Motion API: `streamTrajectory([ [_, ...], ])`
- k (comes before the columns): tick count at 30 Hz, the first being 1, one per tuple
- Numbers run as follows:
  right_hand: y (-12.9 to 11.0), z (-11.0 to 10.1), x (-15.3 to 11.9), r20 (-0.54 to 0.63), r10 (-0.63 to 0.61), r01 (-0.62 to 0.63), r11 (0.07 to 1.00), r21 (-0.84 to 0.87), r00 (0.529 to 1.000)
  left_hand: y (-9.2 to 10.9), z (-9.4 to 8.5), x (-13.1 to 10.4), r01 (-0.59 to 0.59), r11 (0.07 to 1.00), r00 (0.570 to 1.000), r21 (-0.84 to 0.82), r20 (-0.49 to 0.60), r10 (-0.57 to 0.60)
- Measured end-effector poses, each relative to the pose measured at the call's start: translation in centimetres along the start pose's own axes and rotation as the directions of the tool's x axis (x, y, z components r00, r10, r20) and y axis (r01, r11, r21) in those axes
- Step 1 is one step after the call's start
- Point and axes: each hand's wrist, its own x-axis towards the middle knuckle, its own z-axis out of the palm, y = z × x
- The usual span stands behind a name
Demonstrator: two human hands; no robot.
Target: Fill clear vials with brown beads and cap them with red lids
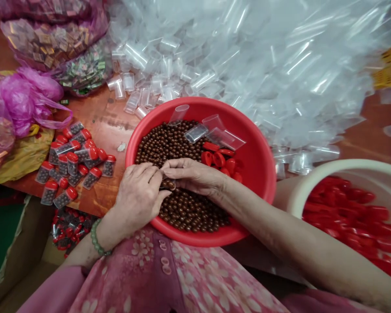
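Note:
My left hand is closed around a small clear plastic tube with brown balls in it, low over a red basin. My right hand meets it from the other side, its fingers bent and closed at the tube; its fingertips are partly hidden. Shiny brown balls fill the left and near part of the red basin. On them and against the far wall lie several clear tubes. Red caps are grouped right of the balls.
A large heap of clear tubes covers the table behind. Filled red-capped tubes lie at left, above an open cardboard box holding more. A white tub of red caps stands at right. Plastic bags sit far left.

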Motion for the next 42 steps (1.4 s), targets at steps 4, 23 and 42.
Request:
streamTrajectory([
  [4,0.0,0.3,-0.6,-0.057,-0.091,0.097,0.99,0.106,0.994,-0.4,0.5,1.0,0.005,0.998,1.0,-0.07,-0.01,-0.006],
  [23,-0.5,-0.9,-2.5,0.063,-0.587,0.464,0.564,-0.683,0.807,-0.1,-2.2,3.4,0.286,0.738,0.955,-0.612,0.243,-0.169],
  [42,-0.6,1.2,-3.8,-0.036,-0.846,0.604,0.408,-0.684,0.531,-0.3,-1.4,4.0,0.281,0.631,0.955,-0.723,0.148,-0.255],
])
